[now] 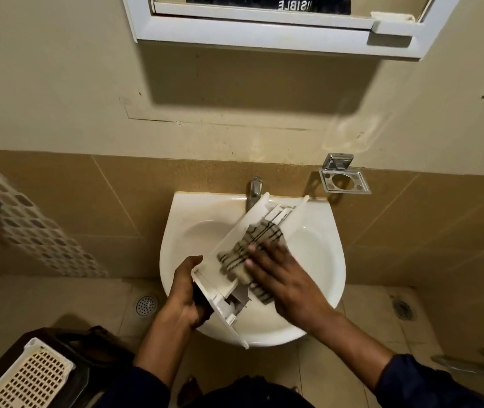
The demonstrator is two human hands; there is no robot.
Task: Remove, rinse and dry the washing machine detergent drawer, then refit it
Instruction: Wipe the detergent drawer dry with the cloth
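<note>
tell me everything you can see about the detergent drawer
The detergent drawer is white plastic, long and open-topped, with tall side walls, inner dividers at its far end and a wide front panel nearest the person. It is held tilted over the sink, with its far end raised near the tap. The left hand grips the front panel end. The right hand presses a striped cloth into its inside.

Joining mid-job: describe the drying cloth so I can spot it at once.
Find the white sink below the mirror cabinet. Over its bowl the left hand holds a white drawer tilted; the cloth lies inside it under the right hand. It is the only striped thing, beige with dark lines.
</note>
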